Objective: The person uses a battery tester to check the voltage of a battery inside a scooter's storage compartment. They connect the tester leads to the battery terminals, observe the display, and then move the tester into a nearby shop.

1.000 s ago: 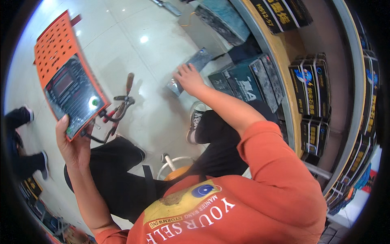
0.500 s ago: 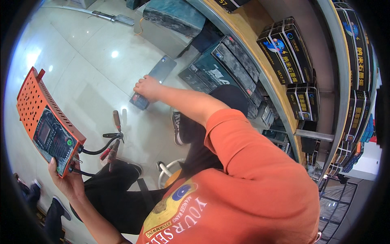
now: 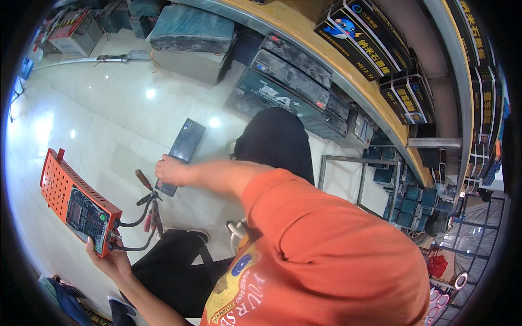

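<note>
An orange handheld tester (image 3: 81, 190) with a perforated metal case and a dark front panel with a small display is held up at the left. My left hand (image 3: 111, 259) grips its lower end. Two black cables (image 3: 136, 221) run from it toward red-handled clamps (image 3: 153, 220) near the floor. On the floor ahead lies a long dark battery (image 3: 187, 142). My right hand (image 3: 171, 171) is closed over its near part, the fingertips partly hidden. A wooden-handled screwdriver (image 3: 143, 178) is just left of that hand, close to the clamps.
Large dark batteries (image 3: 283, 81) stand in a row under a wooden-edged shelf (image 3: 337, 73) holding black boxes (image 3: 364, 41). A grey box with a teal top (image 3: 190, 35) is farther back. Near my legs are a white tubular frame (image 3: 235, 231) and a metal frame (image 3: 356, 160).
The view has shifted, showing more of the far floor. My right hand and the battery are nearer the screwdriver and farther from the large batteries. My left hand still holds the tester.
</note>
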`<move>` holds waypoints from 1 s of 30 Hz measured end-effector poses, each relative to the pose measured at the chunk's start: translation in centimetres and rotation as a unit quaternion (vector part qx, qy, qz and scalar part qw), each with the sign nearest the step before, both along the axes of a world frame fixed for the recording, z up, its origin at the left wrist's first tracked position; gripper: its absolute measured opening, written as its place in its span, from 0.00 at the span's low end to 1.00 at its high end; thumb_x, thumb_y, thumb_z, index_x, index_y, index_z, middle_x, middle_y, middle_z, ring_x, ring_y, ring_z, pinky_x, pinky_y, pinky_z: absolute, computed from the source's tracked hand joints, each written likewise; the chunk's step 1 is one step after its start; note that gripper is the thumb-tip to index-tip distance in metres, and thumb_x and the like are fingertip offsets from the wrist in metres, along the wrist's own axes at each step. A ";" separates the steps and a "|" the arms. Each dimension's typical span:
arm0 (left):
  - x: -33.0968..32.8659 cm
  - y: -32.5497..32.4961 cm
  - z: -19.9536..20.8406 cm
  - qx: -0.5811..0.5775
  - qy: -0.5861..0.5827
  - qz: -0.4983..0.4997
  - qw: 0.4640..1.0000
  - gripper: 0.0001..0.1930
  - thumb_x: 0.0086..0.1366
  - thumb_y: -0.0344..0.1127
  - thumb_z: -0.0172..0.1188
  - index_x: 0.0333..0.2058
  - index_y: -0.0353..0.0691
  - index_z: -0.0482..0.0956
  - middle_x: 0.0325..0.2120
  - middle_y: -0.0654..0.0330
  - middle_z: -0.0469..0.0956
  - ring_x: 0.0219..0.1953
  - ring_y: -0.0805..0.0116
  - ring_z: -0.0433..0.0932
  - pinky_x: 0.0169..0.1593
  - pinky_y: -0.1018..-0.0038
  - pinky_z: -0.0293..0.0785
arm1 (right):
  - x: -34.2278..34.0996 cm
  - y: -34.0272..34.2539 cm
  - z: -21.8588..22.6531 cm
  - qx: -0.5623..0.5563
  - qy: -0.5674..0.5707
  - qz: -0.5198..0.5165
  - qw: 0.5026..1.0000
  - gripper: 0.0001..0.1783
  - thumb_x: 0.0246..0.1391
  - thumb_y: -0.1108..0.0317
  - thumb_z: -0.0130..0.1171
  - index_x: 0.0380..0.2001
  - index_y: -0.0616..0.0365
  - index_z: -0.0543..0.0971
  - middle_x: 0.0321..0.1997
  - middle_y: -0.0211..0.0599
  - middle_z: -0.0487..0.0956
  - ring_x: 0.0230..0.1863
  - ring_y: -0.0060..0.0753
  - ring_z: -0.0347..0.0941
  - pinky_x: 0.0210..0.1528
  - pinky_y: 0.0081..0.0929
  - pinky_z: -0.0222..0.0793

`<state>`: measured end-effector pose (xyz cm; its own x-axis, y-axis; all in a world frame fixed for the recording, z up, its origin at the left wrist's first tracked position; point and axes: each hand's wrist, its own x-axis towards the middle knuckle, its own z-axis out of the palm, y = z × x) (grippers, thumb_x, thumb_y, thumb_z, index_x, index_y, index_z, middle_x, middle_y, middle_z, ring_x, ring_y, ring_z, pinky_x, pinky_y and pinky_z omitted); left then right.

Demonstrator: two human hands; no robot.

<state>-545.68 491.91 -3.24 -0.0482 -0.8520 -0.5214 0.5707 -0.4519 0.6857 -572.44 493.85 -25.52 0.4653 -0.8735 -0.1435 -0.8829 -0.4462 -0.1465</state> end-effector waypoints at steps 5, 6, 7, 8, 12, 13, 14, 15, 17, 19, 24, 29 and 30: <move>0.4 -0.1 0.2 -0.012 0.008 -0.038 0.999 0.25 0.63 0.40 0.62 0.56 0.37 0.69 0.49 0.54 0.77 0.47 0.62 0.76 0.54 0.64 0.73 | 0.8 0.0 -0.2 -0.020 0.000 -0.011 1.000 0.17 0.48 0.61 0.63 0.42 0.52 0.78 0.43 0.30 0.79 0.51 0.30 0.73 0.51 0.33 0.65; -0.5 0.1 0.9 0.000 0.013 -0.032 0.999 0.24 0.63 0.39 0.62 0.56 0.37 0.69 0.48 0.54 0.78 0.47 0.62 0.77 0.53 0.64 0.74 | 0.4 -0.1 -0.8 -0.022 -0.008 -0.015 1.000 0.16 0.48 0.61 0.62 0.42 0.51 0.78 0.43 0.30 0.79 0.52 0.30 0.73 0.52 0.33 0.65; -1.0 0.1 1.3 -0.002 0.019 -0.034 0.999 0.24 0.63 0.38 0.62 0.56 0.37 0.69 0.48 0.54 0.78 0.47 0.62 0.77 0.53 0.64 0.74 | 0.1 -0.3 -1.4 -0.025 -0.016 -0.020 0.999 0.16 0.48 0.61 0.62 0.42 0.50 0.79 0.44 0.29 0.79 0.52 0.30 0.73 0.52 0.33 0.65; -1.2 0.2 1.3 -0.003 0.027 -0.032 0.999 0.24 0.63 0.38 0.62 0.56 0.37 0.70 0.47 0.54 0.79 0.46 0.62 0.78 0.52 0.64 0.75 | -0.6 -0.2 -0.7 -0.007 -0.009 -0.046 0.999 0.13 0.51 0.63 0.59 0.42 0.47 0.79 0.44 0.29 0.79 0.53 0.30 0.73 0.55 0.33 0.64; -1.0 0.9 1.4 -0.014 0.027 -0.026 0.999 0.23 0.64 0.37 0.61 0.55 0.38 0.70 0.47 0.54 0.79 0.46 0.61 0.79 0.52 0.63 0.76 | -4.8 -0.4 -1.1 -0.037 0.011 -0.158 0.987 0.11 0.53 0.65 0.57 0.41 0.45 0.79 0.45 0.28 0.78 0.54 0.30 0.72 0.62 0.38 0.61; -0.8 1.1 1.2 -0.019 0.022 -0.021 0.999 0.23 0.64 0.37 0.61 0.55 0.38 0.70 0.48 0.54 0.79 0.46 0.61 0.79 0.52 0.63 0.77 | -6.1 0.0 -1.1 -0.058 0.019 -0.181 0.982 0.11 0.54 0.65 0.56 0.41 0.44 0.79 0.45 0.27 0.78 0.54 0.30 0.72 0.63 0.39 0.60; -0.6 1.1 1.0 -0.022 0.027 -0.025 0.999 0.23 0.63 0.38 0.61 0.55 0.38 0.70 0.48 0.54 0.79 0.46 0.61 0.79 0.52 0.63 0.77 | -7.1 0.1 -1.1 -0.080 0.027 -0.205 0.975 0.10 0.54 0.65 0.56 0.41 0.44 0.79 0.45 0.27 0.78 0.55 0.30 0.72 0.64 0.40 0.59; -0.4 1.1 0.8 -0.026 0.031 -0.028 0.999 0.23 0.63 0.38 0.62 0.55 0.39 0.70 0.48 0.54 0.79 0.47 0.62 0.80 0.52 0.63 0.77 | -7.9 0.2 -1.0 -0.070 0.040 -0.199 0.977 0.10 0.55 0.64 0.55 0.41 0.43 0.80 0.46 0.26 0.79 0.56 0.30 0.71 0.63 0.40 0.59; -0.7 1.0 0.8 -0.035 0.037 -0.037 0.998 0.22 0.63 0.39 0.62 0.54 0.39 0.71 0.47 0.54 0.79 0.46 0.62 0.80 0.52 0.63 0.77 | -9.1 0.2 -1.0 -0.049 0.067 -0.194 0.978 0.11 0.57 0.62 0.53 0.42 0.40 0.81 0.49 0.24 0.79 0.57 0.30 0.70 0.61 0.41 0.59; -1.4 1.1 0.8 -0.045 0.039 -0.037 0.998 0.22 0.63 0.40 0.62 0.53 0.39 0.71 0.47 0.54 0.79 0.46 0.63 0.80 0.52 0.63 0.77 | -8.9 0.5 -0.9 -0.028 0.081 -0.179 0.980 0.11 0.58 0.63 0.53 0.42 0.39 0.81 0.48 0.22 0.79 0.56 0.29 0.71 0.60 0.39 0.59; -1.4 1.3 0.0 -0.056 0.042 -0.011 0.998 0.23 0.63 0.42 0.61 0.53 0.38 0.72 0.45 0.56 0.80 0.45 0.64 0.80 0.52 0.64 0.78 | -8.8 1.8 -0.6 -0.005 0.093 -0.146 0.985 0.10 0.57 0.62 0.54 0.40 0.39 0.83 0.46 0.21 0.81 0.54 0.27 0.73 0.56 0.38 0.62; -2.9 0.6 -0.1 -0.077 0.055 -0.021 0.995 0.25 0.64 0.43 0.60 0.56 0.37 0.70 0.46 0.55 0.79 0.46 0.60 0.79 0.54 0.62 0.78 | -8.7 3.1 -1.4 0.003 0.032 -0.187 0.982 0.10 0.57 0.63 0.55 0.38 0.41 0.84 0.45 0.19 0.82 0.53 0.28 0.74 0.51 0.37 0.66; -3.3 0.8 0.0 -0.072 0.056 -0.012 0.996 0.25 0.63 0.42 0.61 0.55 0.36 0.70 0.48 0.54 0.77 0.48 0.60 0.78 0.54 0.62 0.77 | -8.5 3.0 -1.6 0.008 0.033 -0.178 0.983 0.10 0.56 0.62 0.55 0.38 0.42 0.84 0.44 0.19 0.82 0.52 0.28 0.74 0.51 0.37 0.66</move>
<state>-548.95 492.68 -3.23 -0.1202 -0.9156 -0.3836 0.6378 -0.3673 0.6770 -580.89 496.89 -27.15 0.1188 -0.9769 -0.1775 -0.9907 -0.1046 -0.0872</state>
